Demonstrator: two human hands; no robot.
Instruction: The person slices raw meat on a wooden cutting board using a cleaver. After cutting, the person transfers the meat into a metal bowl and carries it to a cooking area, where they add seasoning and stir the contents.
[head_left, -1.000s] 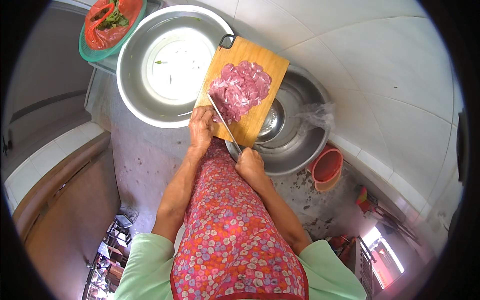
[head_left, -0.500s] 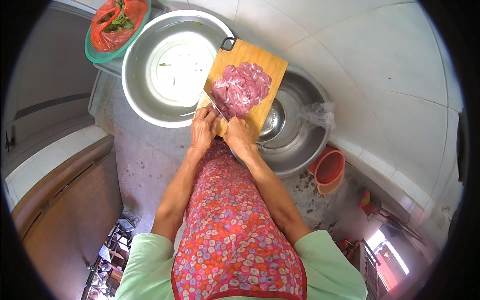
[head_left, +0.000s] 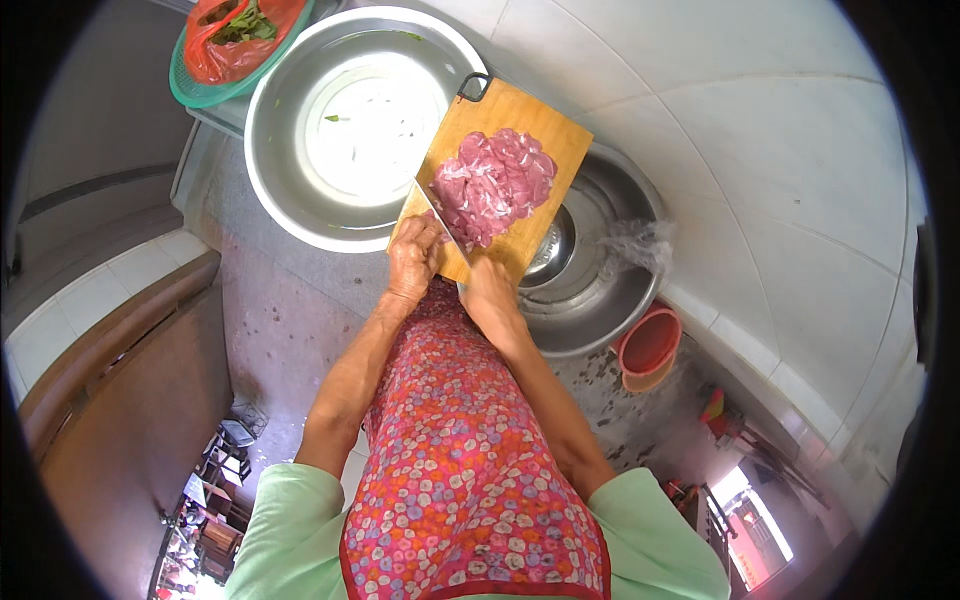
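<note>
Gripping knife (head_left: 438, 211), right hand (head_left: 488, 287) beside raw meat (head_left: 497, 185), distant red panel (head_left: 756, 545) possibly lettered

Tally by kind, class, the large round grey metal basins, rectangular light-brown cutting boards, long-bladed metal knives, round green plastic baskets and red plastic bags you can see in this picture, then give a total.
Large round grey metal basins: 2
Rectangular light-brown cutting board: 1
Long-bladed metal knife: 1
Round green plastic basket: 1
Red plastic bag: 1
Total: 6
</note>
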